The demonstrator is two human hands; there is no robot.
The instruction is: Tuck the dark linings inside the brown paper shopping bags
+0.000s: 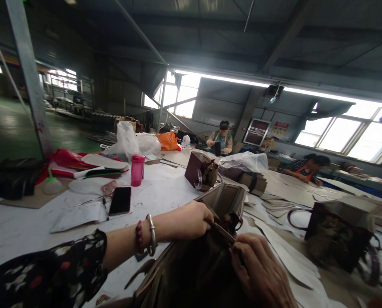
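A dark handbag (191, 273) fills the bottom middle of the view, close to me. My left hand (191, 220) reaches across from the left, its fingers curled tight over the bag's top edge. On the right side of that same edge, my right hand (260, 267) grips with bent fingers and thumb. The bag's lower part lies in shadow and runs out of view. Just beyond my hands stands an open bag (223, 199) with a beige lining. Farther back, a maroon bag (192, 171) leans on the table.
To the left are a phone (120, 200), a pink bottle (137, 170) and a notebook (78, 216). A finished-looking handbag (335, 239) stands at right, beside stacked flat pieces (284, 248). Plastic bags (126, 139) lie farther back. One person (221, 139) sits across the table, another (306, 169) at right.
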